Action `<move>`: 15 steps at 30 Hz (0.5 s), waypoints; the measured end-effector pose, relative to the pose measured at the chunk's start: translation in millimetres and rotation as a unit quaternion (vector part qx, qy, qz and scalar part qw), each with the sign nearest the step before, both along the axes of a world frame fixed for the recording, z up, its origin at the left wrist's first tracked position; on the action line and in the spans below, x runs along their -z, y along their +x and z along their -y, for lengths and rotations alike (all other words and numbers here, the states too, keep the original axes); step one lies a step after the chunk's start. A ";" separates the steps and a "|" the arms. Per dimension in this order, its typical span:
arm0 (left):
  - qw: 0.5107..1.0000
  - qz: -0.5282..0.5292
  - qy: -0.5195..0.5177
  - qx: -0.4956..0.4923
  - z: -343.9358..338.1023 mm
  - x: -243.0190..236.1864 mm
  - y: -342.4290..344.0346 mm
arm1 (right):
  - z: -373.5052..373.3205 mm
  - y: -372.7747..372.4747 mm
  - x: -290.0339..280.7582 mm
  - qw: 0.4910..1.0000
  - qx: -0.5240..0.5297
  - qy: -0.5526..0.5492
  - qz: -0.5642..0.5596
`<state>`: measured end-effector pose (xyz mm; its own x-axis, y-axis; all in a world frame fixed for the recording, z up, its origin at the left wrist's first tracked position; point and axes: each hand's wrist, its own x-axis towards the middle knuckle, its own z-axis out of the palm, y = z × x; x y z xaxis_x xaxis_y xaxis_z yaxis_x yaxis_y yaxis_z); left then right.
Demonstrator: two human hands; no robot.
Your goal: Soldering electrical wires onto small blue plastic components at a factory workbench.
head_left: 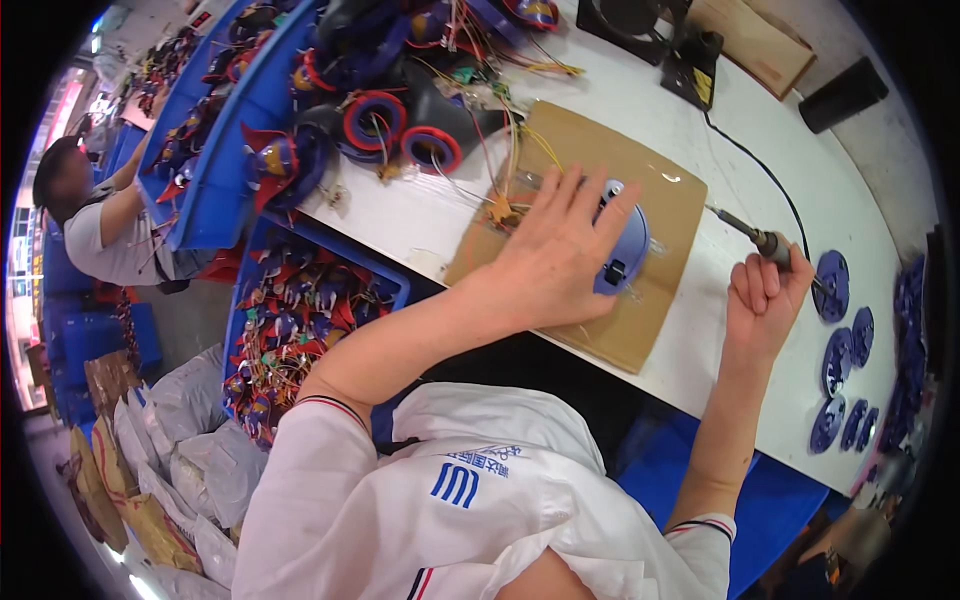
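A round blue plastic disc (630, 246) with small dark fittings lies on a brown cardboard sheet (668, 190). My left hand (560, 245) rests over the disc's left side, its fingers stretched out and apart. The hand covers that part of the disc. Beside it, a small board with thin wires (497, 207) sits on the cardboard's left portion. Closed around the handle of a soldering iron (752, 232), my right hand (765, 290) is to the right of the cardboard. The iron's tip points left toward the cardboard edge, apart from the disc.
Several blue discs (832, 286) lie along the white table's right side. Grey-black housings with red rings (432, 148) and loose wires crowd the far left. A black cord (765, 165) runs from a black stand (692, 68). Blue bins (215, 190) and another person (110, 215) are leftward.
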<state>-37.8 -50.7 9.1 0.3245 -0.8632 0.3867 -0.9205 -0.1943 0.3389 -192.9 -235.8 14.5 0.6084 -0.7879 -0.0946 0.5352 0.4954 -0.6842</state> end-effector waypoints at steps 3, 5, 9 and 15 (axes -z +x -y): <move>0.999 -0.001 -0.049 -0.007 -0.8 -2.8 5.7 | 2.1 -3.7 1.0 1.000 0.005 0.006 -0.001; 0.989 0.004 -0.141 -0.031 -0.7 -9.0 16.6 | 2.3 -3.7 2.0 1.000 0.013 0.014 -0.008; 0.971 -0.031 -0.209 -0.112 -8.7 -24.9 47.9 | 1.0 -1.6 3.1 1.000 0.019 0.016 -0.009; 0.917 -0.292 -0.202 -0.179 -17.5 -26.5 56.8 | 0.9 0.1 2.0 0.999 0.033 0.017 -0.019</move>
